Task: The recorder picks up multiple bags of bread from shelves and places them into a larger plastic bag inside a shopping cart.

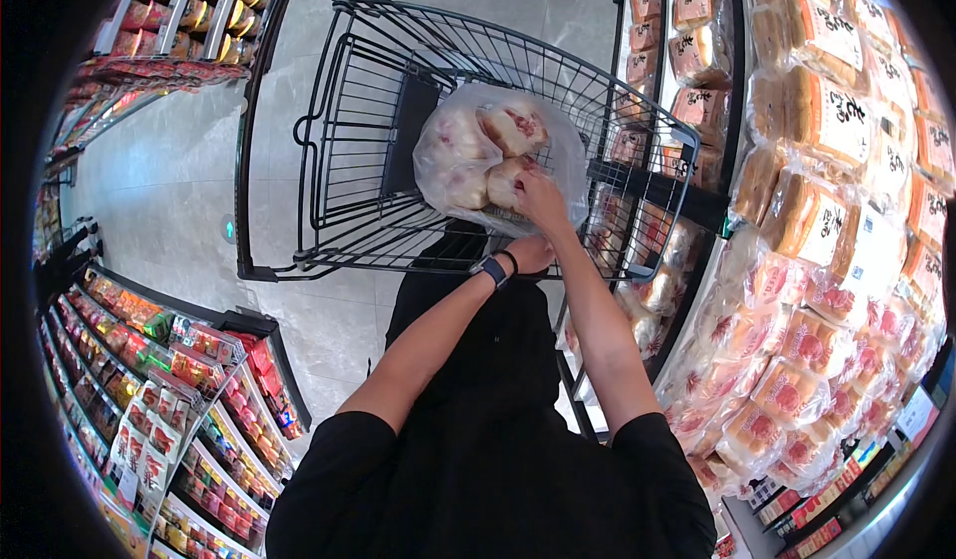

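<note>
A clear plastic bag point(448, 122) with several round buns lies in a black wire shopping cart point(351, 148). My right hand point(539, 197) reaches over the bag, its fingers at the reddish top of the lower right bun point(504, 182); whether they grip it or only touch it is hard to see. At the cart's near side, my left hand point(530, 254) is at the near edge of the bag, below my right wrist. Its fingers are partly hidden, so its hold on the plastic does not show. A dark watch point(493, 269) and a black band are on my left wrist.
Packaged bread loaves point(829, 111) fill the shelves at the right, with bagged buns point(792, 395) stacked nearer me. Racks of colourful packets point(134, 305) stand at the lower left, and more packaged goods point(202, 14) at the upper left. Grey tile floor point(172, 156) shows left of the cart.
</note>
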`<state>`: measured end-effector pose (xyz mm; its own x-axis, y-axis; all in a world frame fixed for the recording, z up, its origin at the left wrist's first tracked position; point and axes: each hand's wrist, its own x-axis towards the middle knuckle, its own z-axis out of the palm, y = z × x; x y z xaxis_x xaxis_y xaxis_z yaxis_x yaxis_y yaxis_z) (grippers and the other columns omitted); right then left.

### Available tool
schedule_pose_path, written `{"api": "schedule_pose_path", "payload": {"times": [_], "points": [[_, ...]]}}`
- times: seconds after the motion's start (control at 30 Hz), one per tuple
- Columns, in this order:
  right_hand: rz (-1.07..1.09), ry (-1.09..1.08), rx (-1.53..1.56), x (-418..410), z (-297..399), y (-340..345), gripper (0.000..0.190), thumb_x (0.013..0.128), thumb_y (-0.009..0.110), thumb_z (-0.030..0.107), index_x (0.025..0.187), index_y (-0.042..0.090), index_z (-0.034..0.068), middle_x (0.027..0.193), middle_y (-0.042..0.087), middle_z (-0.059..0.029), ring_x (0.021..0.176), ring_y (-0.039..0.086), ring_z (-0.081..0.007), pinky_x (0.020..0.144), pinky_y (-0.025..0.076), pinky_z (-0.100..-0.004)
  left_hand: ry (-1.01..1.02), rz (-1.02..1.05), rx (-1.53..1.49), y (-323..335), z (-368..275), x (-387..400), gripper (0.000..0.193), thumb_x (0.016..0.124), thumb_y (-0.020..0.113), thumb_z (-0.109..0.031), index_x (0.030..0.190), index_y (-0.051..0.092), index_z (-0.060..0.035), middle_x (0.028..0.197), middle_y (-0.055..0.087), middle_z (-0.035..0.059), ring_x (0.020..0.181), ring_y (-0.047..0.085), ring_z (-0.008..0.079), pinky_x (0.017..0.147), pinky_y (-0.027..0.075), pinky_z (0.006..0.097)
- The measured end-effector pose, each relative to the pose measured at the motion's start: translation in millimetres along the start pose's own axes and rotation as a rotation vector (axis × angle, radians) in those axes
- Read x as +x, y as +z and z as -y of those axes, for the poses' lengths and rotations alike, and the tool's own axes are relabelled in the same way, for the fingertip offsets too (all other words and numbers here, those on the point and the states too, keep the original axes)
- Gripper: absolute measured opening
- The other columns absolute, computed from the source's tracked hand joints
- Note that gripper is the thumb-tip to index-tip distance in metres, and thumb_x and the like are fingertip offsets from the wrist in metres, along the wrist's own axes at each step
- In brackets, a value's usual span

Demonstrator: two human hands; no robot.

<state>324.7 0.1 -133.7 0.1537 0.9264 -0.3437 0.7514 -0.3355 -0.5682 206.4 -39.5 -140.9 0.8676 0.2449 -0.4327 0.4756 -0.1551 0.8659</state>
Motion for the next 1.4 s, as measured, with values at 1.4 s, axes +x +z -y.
{"api": "schedule_pose_path", "payload": {"times": [1.4], "points": [[-1.203, 0.293, 0.99, -505.3, -74.9, -197.8, 0.021, 0.1, 0.051, 0.007, 0.111, 0.065, -0.005, 0.104, 0.07, -0.0101, 0.087, 0.066, -0.0133, 0.083, 0.053, -0.0284, 0.181, 0.301, -0.456, 145.0, -322.0, -80.8, 0.026, 0.106, 0.044, -0.011, 0.117, 0.063, 0.004, 0.109, 0.068, 0.011, 0.104, 0.065, 0.0177, 0.094, 0.05, 0.0304]]}}
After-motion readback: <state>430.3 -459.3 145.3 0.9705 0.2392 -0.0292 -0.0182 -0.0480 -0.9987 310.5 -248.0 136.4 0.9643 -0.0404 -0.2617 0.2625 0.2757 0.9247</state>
